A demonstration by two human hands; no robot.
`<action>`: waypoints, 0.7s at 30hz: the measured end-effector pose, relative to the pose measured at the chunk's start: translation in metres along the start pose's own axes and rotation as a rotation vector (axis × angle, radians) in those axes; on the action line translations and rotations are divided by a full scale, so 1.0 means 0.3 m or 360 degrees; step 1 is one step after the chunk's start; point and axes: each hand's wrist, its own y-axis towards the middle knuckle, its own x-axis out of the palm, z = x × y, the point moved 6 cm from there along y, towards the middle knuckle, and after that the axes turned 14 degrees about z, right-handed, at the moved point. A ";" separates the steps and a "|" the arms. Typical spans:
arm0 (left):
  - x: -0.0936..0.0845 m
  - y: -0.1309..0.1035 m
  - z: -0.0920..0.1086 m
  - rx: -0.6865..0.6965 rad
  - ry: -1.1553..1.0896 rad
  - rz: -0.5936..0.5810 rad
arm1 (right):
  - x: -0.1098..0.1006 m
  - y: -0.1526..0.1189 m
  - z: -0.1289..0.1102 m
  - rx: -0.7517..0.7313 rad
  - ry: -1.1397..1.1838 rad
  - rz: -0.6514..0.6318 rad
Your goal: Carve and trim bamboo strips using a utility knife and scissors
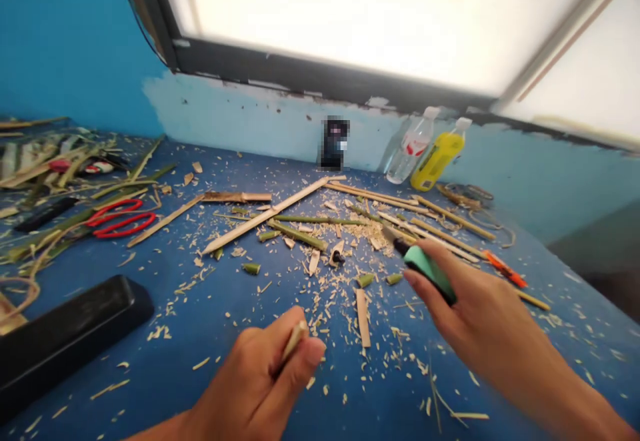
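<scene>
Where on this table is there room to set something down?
The roomiest patch of blue table lies between the long black case and the left hand, with only scattered shavings. Another lies between the right hand and the table's right edge. It's crowded with bamboo sticks in the middle and around the red-handled scissors at left.

Clear bottle [413,149], yellow bottle [437,161] standing by wall [240,107].
Red scissors [121,218] are lying at left; black case [75,331] is sitting nearer, window [350,21] is glowing white above.
</scene>
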 end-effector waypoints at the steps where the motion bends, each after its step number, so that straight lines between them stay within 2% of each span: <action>1: -0.005 0.006 0.013 0.0024 -0.0030 -0.0046 | -0.004 0.010 0.005 -0.0035 0.0087 -0.0129; 3: -0.012 0.019 0.035 0.0040 -0.0103 -0.0134 | -0.014 0.015 -0.012 -0.0118 0.0249 -0.0296; 6: -0.005 0.026 0.049 -0.0019 -0.0210 -0.0387 | -0.016 -0.001 -0.063 -0.0233 0.0319 -0.0347; 7: -0.004 0.025 0.049 -0.0047 -0.0231 -0.0484 | -0.006 -0.012 -0.083 -0.0284 0.0331 -0.0388; 9: -0.021 0.029 0.046 -0.0116 -0.0251 -0.0561 | 0.027 -0.041 -0.123 -0.0406 0.0359 -0.0515; 12: -0.071 0.045 0.053 -0.0203 -0.0321 -0.0498 | 0.085 -0.082 -0.171 -0.0579 0.0357 -0.0676; 15: -0.117 0.064 0.081 -0.0216 -0.0436 -0.0357 | 0.137 -0.106 -0.205 -0.0695 0.0330 -0.0721; 18: -0.129 0.073 0.102 -0.0175 -0.0532 -0.0362 | 0.182 -0.116 -0.227 -0.0749 0.0325 -0.0726; 21: -0.132 0.089 0.082 -0.0140 -0.0532 -0.0336 | 0.215 -0.123 -0.233 -0.0781 0.0341 -0.0728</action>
